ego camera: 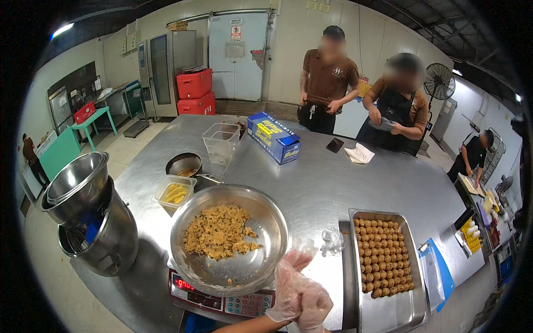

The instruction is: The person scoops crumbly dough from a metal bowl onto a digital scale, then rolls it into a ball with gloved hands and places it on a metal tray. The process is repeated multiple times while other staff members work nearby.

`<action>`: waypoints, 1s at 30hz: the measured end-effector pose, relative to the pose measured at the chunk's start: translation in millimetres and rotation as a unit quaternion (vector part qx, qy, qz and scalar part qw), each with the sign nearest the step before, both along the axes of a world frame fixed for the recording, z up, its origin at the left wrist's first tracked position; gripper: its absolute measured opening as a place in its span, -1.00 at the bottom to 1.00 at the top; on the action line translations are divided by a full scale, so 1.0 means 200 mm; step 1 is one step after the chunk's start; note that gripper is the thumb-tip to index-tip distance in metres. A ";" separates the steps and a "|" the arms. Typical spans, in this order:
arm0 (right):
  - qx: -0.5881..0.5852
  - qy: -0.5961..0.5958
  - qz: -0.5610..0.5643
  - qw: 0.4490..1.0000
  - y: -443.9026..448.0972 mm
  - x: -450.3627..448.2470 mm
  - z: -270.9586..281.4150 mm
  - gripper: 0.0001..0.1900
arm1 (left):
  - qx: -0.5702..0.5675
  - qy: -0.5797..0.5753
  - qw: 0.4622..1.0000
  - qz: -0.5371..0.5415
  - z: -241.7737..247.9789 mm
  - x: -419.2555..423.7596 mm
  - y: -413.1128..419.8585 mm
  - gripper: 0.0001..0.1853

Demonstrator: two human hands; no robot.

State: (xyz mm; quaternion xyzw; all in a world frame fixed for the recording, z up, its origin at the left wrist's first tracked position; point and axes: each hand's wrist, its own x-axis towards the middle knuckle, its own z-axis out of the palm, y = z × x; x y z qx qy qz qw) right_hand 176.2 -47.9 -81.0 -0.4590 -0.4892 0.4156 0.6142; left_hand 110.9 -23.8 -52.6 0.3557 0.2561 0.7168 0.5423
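My left hand (289, 285), in a clear plastic glove, is just off the lower right rim of a wide steel bowl (272, 208). Against its wrist side rests my right hand (315, 303), gloved too, its fingers curled; whether anything is between the hands is hidden. Speckled tan dough (218, 231) lies in the bowl, which sits over a red digital scale (200, 297). Crumpled clear plastic (332, 241) lies on the steel table. Right of it, a steel tray (389, 314) holds rows of small dough balls (383, 254).
Stacked steel bowls (77, 183) stand over a large pot (120, 241) on the left. Behind the bowl are a plastic tub with yellow pieces (175, 193), a saucepan (184, 164), a clear container (220, 143) and an aluminum foil box (272, 139). Two people stand across the table; a blue clipboard (445, 274) lies right.
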 end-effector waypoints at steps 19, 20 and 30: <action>-0.270 0.480 0.023 0.835 0.12 0.13 0.20 -0.48 | -0.056 0.045 0.991 -0.109 0.02 0.04 -0.05 -0.59; -0.245 0.492 0.090 0.831 0.13 0.16 0.16 -0.48 | -0.051 0.049 0.992 -0.107 0.03 0.04 -0.05 -0.60; -0.209 0.463 0.111 0.854 0.12 0.17 0.13 -0.50 | -0.034 0.058 0.994 -0.090 0.05 0.04 -0.06 -0.64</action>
